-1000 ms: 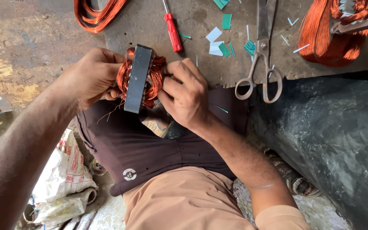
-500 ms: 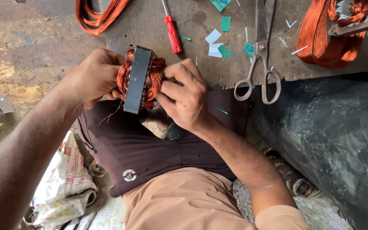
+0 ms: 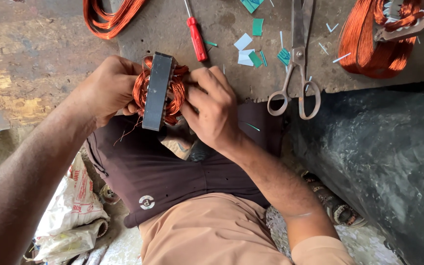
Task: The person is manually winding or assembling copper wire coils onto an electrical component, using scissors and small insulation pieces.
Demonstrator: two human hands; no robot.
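A motor stator [image 3: 157, 91], a grey steel ring with copper windings bulging from both faces, is held on edge above my lap. My left hand [image 3: 108, 88] grips its left side, fingers wrapped around the copper coils. My right hand [image 3: 212, 105] presses on the windings on the right face, fingertips bent against the copper. A loose copper strand hangs below the stator. Much of the windings is hidden by my fingers.
On the worn bench: a red-handled screwdriver [image 3: 196, 37], large steel scissors [image 3: 298, 61], green and white insulation paper scraps [image 3: 251, 46], a copper wire bundle [image 3: 109, 17] at top left, another wound coil with a metal plate [image 3: 384, 37] at top right. White sacks [image 3: 72, 206] lie lower left.
The view has shifted slightly; my hands keep hold of the stator in almost the same place, with my right fingers working a little on the windings.
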